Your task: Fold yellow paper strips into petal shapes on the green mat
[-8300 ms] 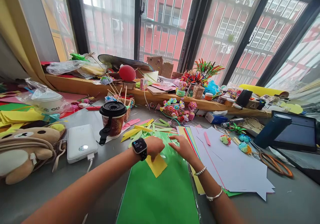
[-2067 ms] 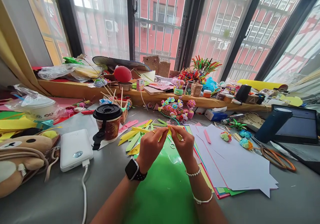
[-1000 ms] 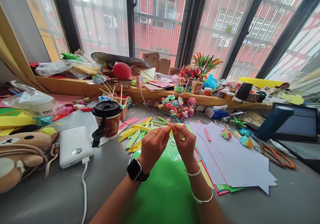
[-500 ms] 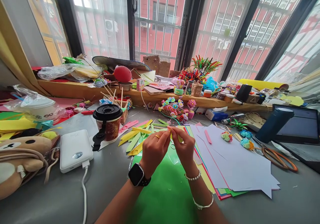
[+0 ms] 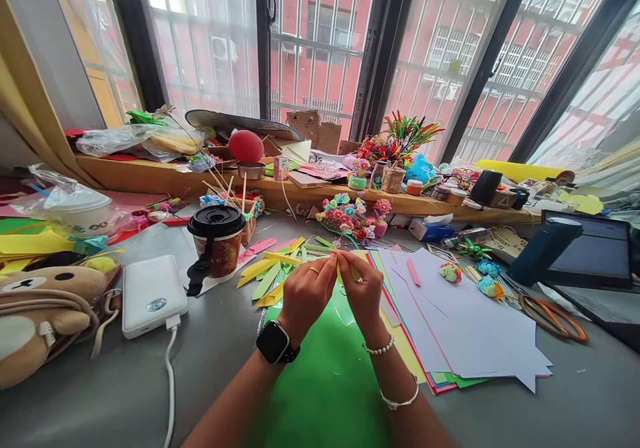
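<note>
1. Thumb and fingertips of the left hand (image 5: 306, 295) and the right hand (image 5: 364, 293) pinch one small yellow paper strip (image 5: 353, 273) between them, lifted off the table.
2. Beneath the wrists lies a green sheet (image 5: 325, 381); cut strips (image 5: 267, 273) lie just beyond it.
3. A coffee cup (image 5: 217, 240) and a power bank (image 5: 153, 295) sit to the left; a white paper stack (image 5: 465, 321) sits to the right.

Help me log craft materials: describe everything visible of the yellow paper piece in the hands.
The yellow paper piece is small, thin and apparently folded narrow. The left hand and right hand pinch it at their fingertips, raised above the green sheet. Only a short strip shows beside the right fingers; the rest is hidden.
</note>
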The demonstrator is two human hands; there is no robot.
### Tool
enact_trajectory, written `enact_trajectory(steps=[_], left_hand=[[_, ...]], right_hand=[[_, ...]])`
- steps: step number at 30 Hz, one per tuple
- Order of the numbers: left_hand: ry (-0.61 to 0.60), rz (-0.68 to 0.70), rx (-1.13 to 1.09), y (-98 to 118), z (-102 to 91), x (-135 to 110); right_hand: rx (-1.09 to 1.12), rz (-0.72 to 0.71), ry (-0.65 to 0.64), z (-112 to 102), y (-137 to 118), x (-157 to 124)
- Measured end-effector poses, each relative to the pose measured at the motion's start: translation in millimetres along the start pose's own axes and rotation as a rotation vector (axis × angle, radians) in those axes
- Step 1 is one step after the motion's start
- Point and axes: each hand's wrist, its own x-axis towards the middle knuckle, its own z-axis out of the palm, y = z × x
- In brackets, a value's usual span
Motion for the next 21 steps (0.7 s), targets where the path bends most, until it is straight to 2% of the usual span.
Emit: enact_trajectory(steps=[4,7,11,15,18,21], left_hand=[[-0.03,-0.046,-0.034,1,-1.0,1],[-0.111,-0.219,-0.199,-5,-2.5,5],[-0.385,-0.466,-0.641,-23,-2.1,10],[-0.571,-0.765,-0.982,-39,3.3,5],[-0.618,-0.88,-1.113,-42,7.5,-1],[-0.623,-0.922,-1.151,-41,10.5,-6]], right_hand=[[0.038,0.03,-0.018,-2,-1,2],[0.091,0.109,-0.074,-8,1,7],[0.179,0.304,-0.204,-17,14,12],[0.269,0.496,-0.321,-16,27,11],[0.307,0.565,-0.333,-13,31,9],[0.37,0.637,-0.348,-11,32,7]])
